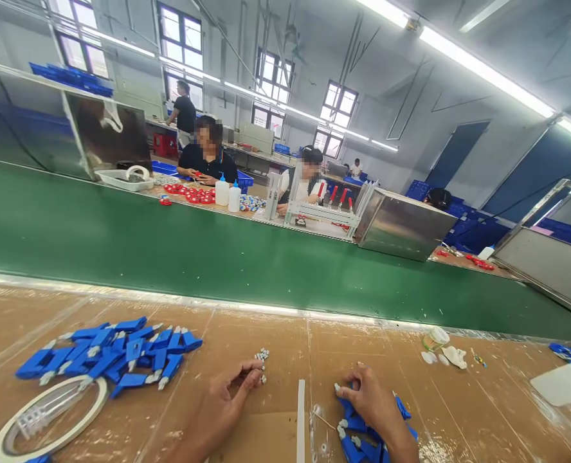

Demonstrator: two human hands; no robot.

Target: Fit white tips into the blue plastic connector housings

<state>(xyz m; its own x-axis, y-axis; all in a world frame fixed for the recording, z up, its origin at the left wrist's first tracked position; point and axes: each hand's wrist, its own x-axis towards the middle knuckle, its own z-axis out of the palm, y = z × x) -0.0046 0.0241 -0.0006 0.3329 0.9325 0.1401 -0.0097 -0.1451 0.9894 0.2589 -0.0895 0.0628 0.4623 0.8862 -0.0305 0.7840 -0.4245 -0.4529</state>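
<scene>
My left hand (225, 405) rests on the brown table, thumb and forefinger brought together at a little heap of small grey pieces (262, 354). A grey piece shows right at those fingertips. To the right, my right hand (373, 404) has its fingers closed on a blue plastic part with a whitish tip (337, 388), over a small group of similar blue parts (355, 421). My palm hides some of that group. Between the hands lies a white strip (301, 418). A larger pile of blue parts with whitish tips (134, 347) is at the left.
A roll of tape (103, 393) with clear plastic inside lies front left. A small jar (435, 338) and white scraps (454, 357) are at the right, near a white container (562, 384). Beyond the table runs a green belt (218, 257); several people work behind it.
</scene>
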